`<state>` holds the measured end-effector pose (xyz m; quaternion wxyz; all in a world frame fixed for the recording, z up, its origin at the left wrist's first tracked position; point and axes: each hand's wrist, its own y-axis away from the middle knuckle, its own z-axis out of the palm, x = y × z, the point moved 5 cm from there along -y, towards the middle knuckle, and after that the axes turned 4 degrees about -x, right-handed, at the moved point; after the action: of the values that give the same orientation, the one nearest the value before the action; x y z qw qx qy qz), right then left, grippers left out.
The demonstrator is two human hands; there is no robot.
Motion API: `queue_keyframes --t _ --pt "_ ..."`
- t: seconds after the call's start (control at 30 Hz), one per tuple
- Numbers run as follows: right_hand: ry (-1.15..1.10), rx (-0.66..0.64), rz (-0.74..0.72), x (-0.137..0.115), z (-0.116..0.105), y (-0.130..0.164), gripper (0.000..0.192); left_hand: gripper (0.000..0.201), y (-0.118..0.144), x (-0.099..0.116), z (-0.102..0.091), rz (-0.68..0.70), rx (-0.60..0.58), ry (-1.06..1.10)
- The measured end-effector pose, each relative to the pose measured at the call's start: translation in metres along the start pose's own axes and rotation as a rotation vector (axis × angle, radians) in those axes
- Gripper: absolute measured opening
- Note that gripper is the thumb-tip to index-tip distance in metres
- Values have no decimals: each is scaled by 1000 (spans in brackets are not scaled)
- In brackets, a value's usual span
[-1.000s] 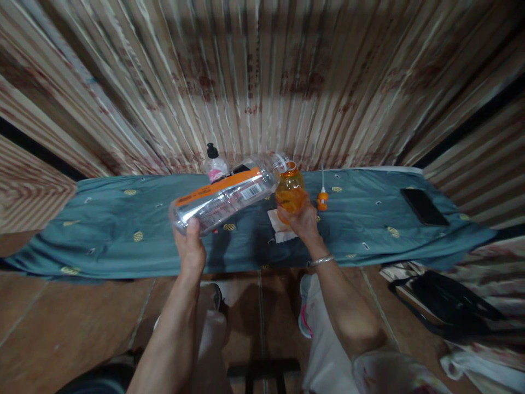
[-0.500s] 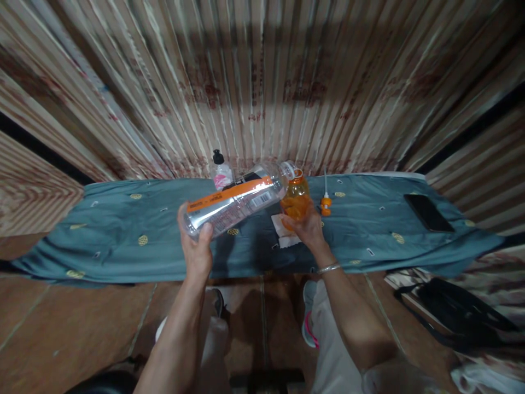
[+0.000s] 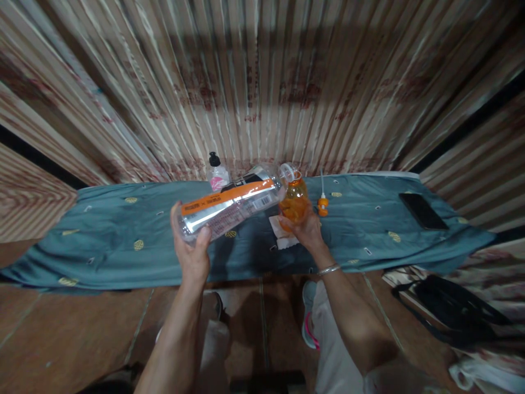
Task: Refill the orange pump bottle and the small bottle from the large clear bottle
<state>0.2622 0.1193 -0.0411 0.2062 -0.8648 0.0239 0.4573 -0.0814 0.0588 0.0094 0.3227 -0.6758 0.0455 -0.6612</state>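
Up above the desk (image 3: 123, 241), the left hand (image 3: 192, 253) is wrapped around the base of a large clear plastic bottle (image 3: 229, 207) with an orange label, fingers closed on it and thumb over the end; the bottle lies tipped almost flat, its open mouth raised to the right and meeting the top of a small orange bottle (image 3: 292, 200); the right hand (image 3: 305, 230) is closed around the lower part of that orange bottle, holding it upright just over the desk; a silver bangle (image 3: 329, 268) sits on the right wrist. Under the orange bottle lies a folded white tissue (image 3: 279, 235) on the teal patterned cloth that covers the desk; just to the right lies an orange pump cap (image 3: 322, 202) with its white tube pointing toward the wall; behind the clear bottle stands a small bottle with a black cap and pink label (image 3: 216, 172); far right, a black phone (image 3: 422, 210) lies flat, well apart from both hands; a black bag (image 3: 451, 314) rests on the floor.
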Motion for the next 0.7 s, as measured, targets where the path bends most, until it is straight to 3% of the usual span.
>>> queue_keyframes --t 0.5,0.7 --pt "20 6 32 5 -1 1 85 101 0 14 6 55 55 -49" --pt "11 2 27 7 2 1 84 90 4 9 2 49 99 -95"
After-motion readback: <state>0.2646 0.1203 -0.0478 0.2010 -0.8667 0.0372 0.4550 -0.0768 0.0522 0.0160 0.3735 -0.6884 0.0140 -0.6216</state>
